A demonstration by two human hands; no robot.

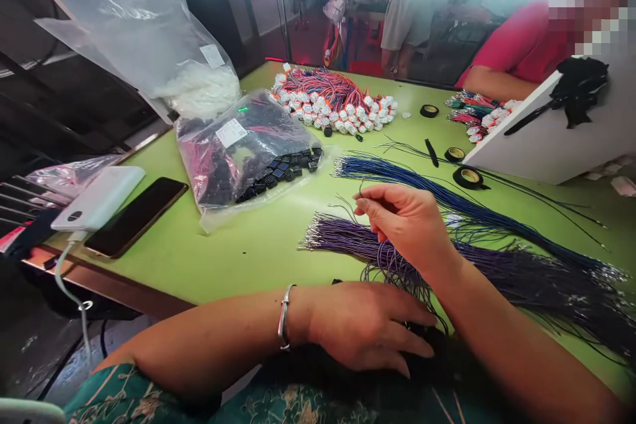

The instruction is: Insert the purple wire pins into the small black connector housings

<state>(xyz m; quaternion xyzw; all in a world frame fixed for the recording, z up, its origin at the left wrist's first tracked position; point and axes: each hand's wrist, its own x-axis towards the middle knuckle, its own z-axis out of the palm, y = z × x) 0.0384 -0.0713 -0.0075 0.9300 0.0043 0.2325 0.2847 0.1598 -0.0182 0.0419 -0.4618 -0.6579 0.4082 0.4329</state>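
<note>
My right hand (407, 218) is raised over the wire bundles, thumb and forefinger pinched on a thin dark wire (362, 187). Below it, at the table's near edge, my left hand (370, 324) has its back up and its fingers curled over something dark; the thumb and most of what lies under the palm are hidden. Small shiny bits show between those fingers, and dark wires loop down beside them. A bundle of purple wires (342, 236) with metal terminals runs beneath my right hand. Beyond it lies a bundle of blue wires (387, 169).
A clear bag of black connectors (253, 152) and a bag of pale parts (199, 89) stand at the left, near a phone (139, 215) and power bank (99, 199). White-ended wire harnesses (342, 106) lie behind. Black tape rolls (468, 177) sit by a white panel (561, 126). A co-worker's arm (504, 83) is beyond.
</note>
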